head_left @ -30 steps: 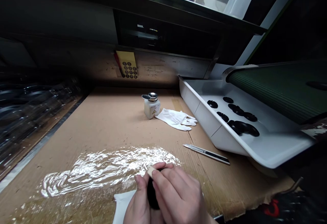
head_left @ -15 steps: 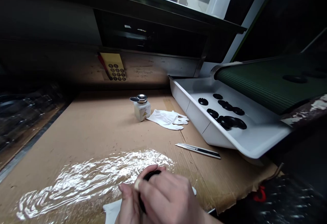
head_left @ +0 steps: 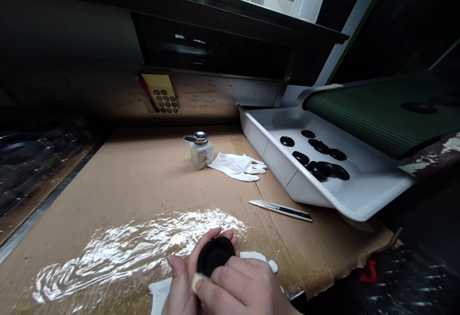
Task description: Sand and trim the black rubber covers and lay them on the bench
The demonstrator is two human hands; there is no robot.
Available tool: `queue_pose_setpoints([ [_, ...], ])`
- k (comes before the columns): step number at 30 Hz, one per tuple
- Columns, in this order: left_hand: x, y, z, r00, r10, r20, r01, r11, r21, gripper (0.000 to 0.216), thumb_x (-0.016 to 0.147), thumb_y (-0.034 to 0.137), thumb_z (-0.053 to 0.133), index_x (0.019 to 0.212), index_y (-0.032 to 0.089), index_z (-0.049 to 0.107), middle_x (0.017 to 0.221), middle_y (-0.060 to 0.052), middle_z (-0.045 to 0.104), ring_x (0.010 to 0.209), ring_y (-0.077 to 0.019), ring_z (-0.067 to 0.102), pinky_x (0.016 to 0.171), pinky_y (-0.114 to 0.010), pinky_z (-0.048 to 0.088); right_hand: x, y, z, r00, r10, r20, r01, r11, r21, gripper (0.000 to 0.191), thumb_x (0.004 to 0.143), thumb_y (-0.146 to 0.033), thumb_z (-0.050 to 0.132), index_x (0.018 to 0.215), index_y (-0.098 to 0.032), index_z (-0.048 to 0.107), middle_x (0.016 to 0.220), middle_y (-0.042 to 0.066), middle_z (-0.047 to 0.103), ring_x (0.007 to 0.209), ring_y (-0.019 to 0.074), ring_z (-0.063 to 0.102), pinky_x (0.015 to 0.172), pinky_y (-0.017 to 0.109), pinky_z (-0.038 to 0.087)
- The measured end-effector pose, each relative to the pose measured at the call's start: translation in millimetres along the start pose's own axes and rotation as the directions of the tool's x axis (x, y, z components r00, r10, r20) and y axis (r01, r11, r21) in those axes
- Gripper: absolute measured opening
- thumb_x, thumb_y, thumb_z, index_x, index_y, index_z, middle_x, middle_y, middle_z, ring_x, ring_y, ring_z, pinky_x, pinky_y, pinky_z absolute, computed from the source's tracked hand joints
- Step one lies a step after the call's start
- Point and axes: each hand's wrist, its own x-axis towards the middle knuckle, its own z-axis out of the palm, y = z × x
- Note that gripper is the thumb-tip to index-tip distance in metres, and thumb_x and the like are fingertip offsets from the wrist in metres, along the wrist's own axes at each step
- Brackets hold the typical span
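A black round part (head_left: 215,256) with a dished face is held low in the middle of the view. My left hand (head_left: 185,276) cups it from beneath, fingers curled along the far edge and thumb up on the left. My right hand (head_left: 247,286) grips its near edge with bent fingers; a pale covering (head_left: 196,281) shows at one fingertip, its kind unclear. Under both hands lies a white cloth or glove (head_left: 160,293), mostly covered by them. Ahead on the cardboard are a white glove (head_left: 237,165) and a utility knife (head_left: 282,210).
A pump-top bottle (head_left: 201,154) stands beside the glove. To the right, a white tray (head_left: 362,200) holds several black round parts, below the end of a green conveyor belt (head_left: 359,118). Clear plastic trays (head_left: 39,157) lie at the left. Glossy tape (head_left: 136,245) covers the cardboard's front.
The black part has tilted, so its dished face now shows toward me. My right hand has shifted slightly down, uncovering more of the part and the white cloth.
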Motion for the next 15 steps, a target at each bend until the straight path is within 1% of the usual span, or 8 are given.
queue_pose_setpoints([
  [2,1,1,-1,1.000,-0.019,0.008,0.019,1.000,-0.010,0.056,0.071,0.065,0.044,0.093,0.019,0.070,0.094,-0.010,0.070,0.101,-0.0274,0.057,0.105,-0.041,0.020,-7,5,-9,1.000,0.007,0.011,-0.008,0.995,0.095,0.016,0.088,-0.020,0.046,0.088,-0.017,0.061,0.058,-0.001,0.058,0.051,0.0107,0.050,0.048,0.022,0.041],
  [3,2,1,-1,1.000,-0.017,0.026,0.018,1.000,-0.018,0.054,0.073,0.063,0.043,0.092,0.020,0.070,0.094,-0.009,0.070,0.102,-0.0273,0.057,0.105,-0.042,0.020,-9,9,-14,0.999,0.037,0.011,-0.038,0.989,0.141,0.015,0.088,-0.021,0.046,0.091,-0.016,0.061,0.062,0.000,0.060,0.055,0.0110,0.053,0.052,0.022,0.044],
  [6,3,0,-1,0.994,0.030,0.103,-0.027,0.999,-0.031,0.053,0.079,0.059,0.036,0.087,0.020,0.070,0.095,-0.010,0.070,0.104,-0.0261,0.056,0.102,-0.041,0.027,-8,17,-23,0.979,0.202,0.014,-0.200,0.961,0.193,0.013,0.084,-0.016,0.049,0.092,-0.014,0.059,0.073,0.004,0.063,0.067,0.0134,0.058,0.063,0.023,0.049],
  [8,3,-2,1,0.990,0.064,0.129,-0.061,0.998,-0.027,0.053,0.080,0.058,0.034,0.087,0.019,0.070,0.095,-0.011,0.071,0.103,-0.0250,0.057,0.100,-0.039,0.030,-4,16,-21,0.966,0.258,0.002,-0.253,0.948,0.193,0.013,0.082,-0.015,0.050,0.091,-0.015,0.060,0.075,0.005,0.063,0.071,0.0148,0.059,0.066,0.025,0.050],
  [12,0,-4,3,0.987,0.122,0.103,-0.127,0.991,0.039,0.051,0.079,0.059,0.037,0.089,0.019,0.069,0.095,-0.010,0.070,0.098,-0.0242,0.059,0.099,-0.038,0.031,-1,4,-2,0.963,0.251,-0.095,-0.233,0.957,0.173,0.016,0.084,-0.019,0.046,0.090,-0.013,0.060,0.072,0.005,0.062,0.067,0.0151,0.058,0.064,0.026,0.050],
  [15,-2,-4,4,0.986,0.142,0.083,-0.151,0.982,0.114,0.051,0.078,0.059,0.038,0.087,0.019,0.068,0.093,-0.010,0.070,0.095,-0.0247,0.059,0.098,-0.039,0.031,-4,-4,7,0.966,0.233,-0.110,-0.213,0.962,0.169,0.021,0.088,-0.024,0.040,0.087,-0.014,0.059,0.068,0.004,0.060,0.060,0.0142,0.055,0.057,0.025,0.048],
])
